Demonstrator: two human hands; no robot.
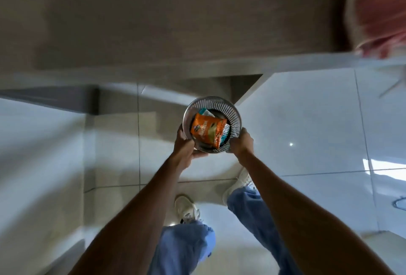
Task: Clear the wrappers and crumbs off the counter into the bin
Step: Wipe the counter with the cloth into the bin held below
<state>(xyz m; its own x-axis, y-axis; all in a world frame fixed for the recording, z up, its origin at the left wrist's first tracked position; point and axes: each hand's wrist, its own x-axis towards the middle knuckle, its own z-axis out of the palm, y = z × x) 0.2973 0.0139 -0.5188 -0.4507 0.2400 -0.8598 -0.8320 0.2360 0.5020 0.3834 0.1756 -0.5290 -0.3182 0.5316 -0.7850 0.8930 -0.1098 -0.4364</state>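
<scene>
A round metal mesh bin (219, 101) is held above the tiled floor, its mouth facing me. An orange snack wrapper (208, 130) lies inside it on top of a teal-and-white wrapper (204, 111). My left hand (186, 146) grips the bin's near left rim and side. On the near right rim sits my right hand (240, 141), also gripping. Both arms reach forward from the bottom of the view.
A brown counter or cabinet face (175, 22) fills the upper view, with a recessed base beneath it. Glossy white floor tiles (307, 131) lie all around. My two feet in white shoes (186, 208) stand below the bin. A reddish cloth (380, 11) hangs at top right.
</scene>
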